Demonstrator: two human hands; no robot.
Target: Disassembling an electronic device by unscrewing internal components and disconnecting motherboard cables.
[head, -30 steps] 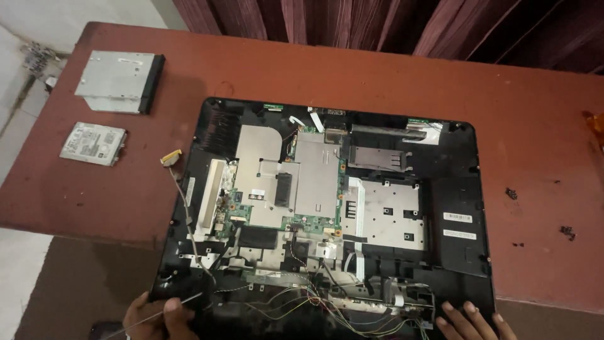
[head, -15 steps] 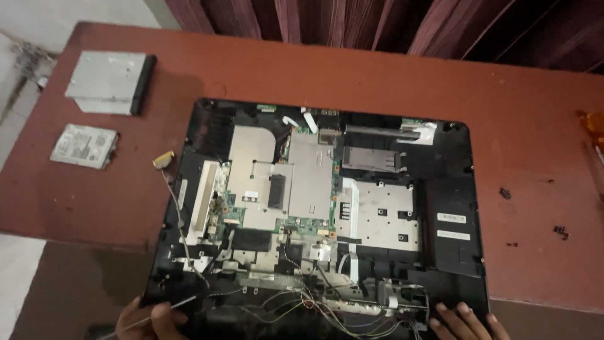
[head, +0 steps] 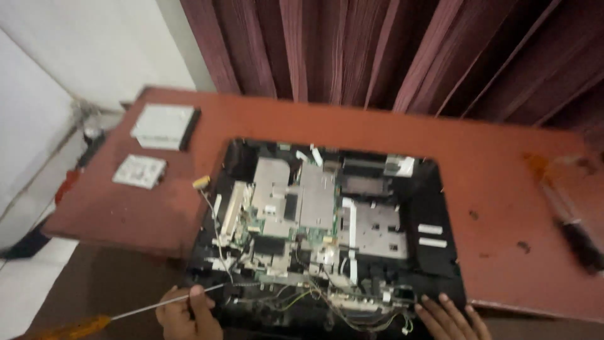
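At the near edge of the reddish worktop (head: pixel 352 126) lies an opened computer chassis (head: pixel 327 233), back cover off, with its circuit board and metal shields bare. It overhangs the worktop's near edge. The left hand (head: pixel 185 311) has its fingers clamped on a long screwdriver (head: pixel 126 313) with an orange handle; the shaft points toward the chassis's near left corner, close to a tangle of loose wires (head: pixel 302 296). The right hand (head: pixel 450 318) rests on the near right corner, fingers spread flat and apart, holding nothing.

Judging from this, the metal tip could slip and snag or nick a wire, or scrape the board. With so much of the chassis overhanging, a hard push might tip it off. A thin cable (head: pixel 211 211) trails up the left side and could catch. Far left sit a drive (head: pixel 165 126) and a smaller drive (head: pixel 139 171), well apart from the work.
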